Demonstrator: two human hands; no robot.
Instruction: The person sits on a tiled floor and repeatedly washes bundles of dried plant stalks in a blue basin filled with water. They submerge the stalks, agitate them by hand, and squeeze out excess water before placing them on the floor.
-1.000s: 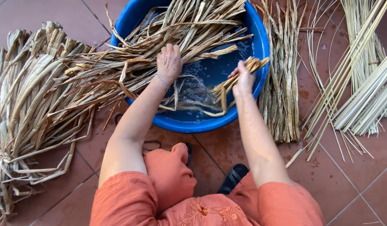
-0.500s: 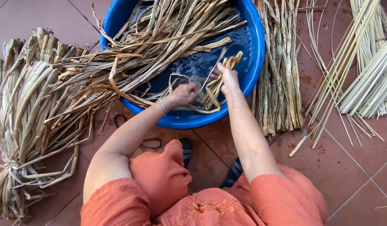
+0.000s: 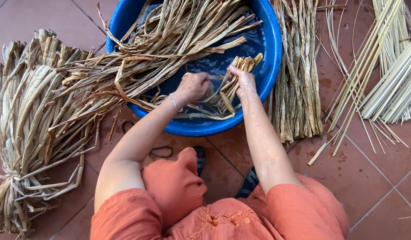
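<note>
A round blue basin [image 3: 271,66] holds water and a mass of long dried plant strips [image 3: 170,40] that spill over its left rim. My left hand [image 3: 193,87] is closed around a few wet strips near the basin's front. My right hand [image 3: 242,80] grips a short folded bunch of strips [image 3: 239,71] just to its right, above the water. A thin bracelet [image 3: 174,102] circles my left wrist. My orange-clad knees fill the bottom of the view.
A big tied bundle of dried leaves [image 3: 32,124] lies on the tiled floor at left. Another sheaf of strips [image 3: 296,75] lies right of the basin. Pale thin reeds [image 3: 387,75] spread at far right. Dark sandals [image 3: 247,182] sit below the basin.
My left hand has come off the pile and down toward the basin's front, closing on wet strips. My right hand moved slightly inward with its bunch. The view has shifted.
</note>
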